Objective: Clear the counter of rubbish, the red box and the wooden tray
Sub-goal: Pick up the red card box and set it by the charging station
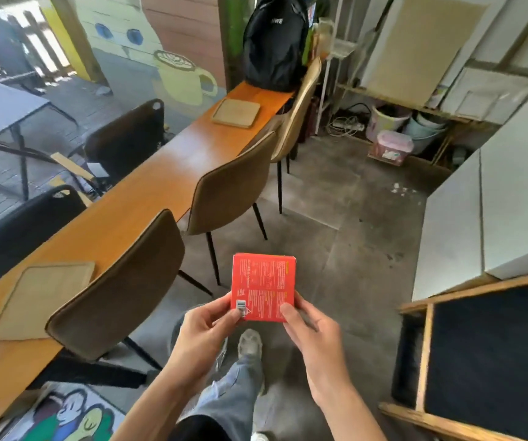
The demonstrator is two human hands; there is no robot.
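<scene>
Left hand (pixel 204 329), right hand (pixel 309 327) grip red box (pixel 263 286) above floor.

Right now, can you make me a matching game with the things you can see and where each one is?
Things:
1. red box
2. backpack
3. near tray
4. pink tub

Places:
A. far end of the counter
B. on the floor by the shelves
C. held in the left hand and right hand
D. on the counter, beside the closest chair

Pairs: 1-C, 2-A, 3-D, 4-B
</scene>
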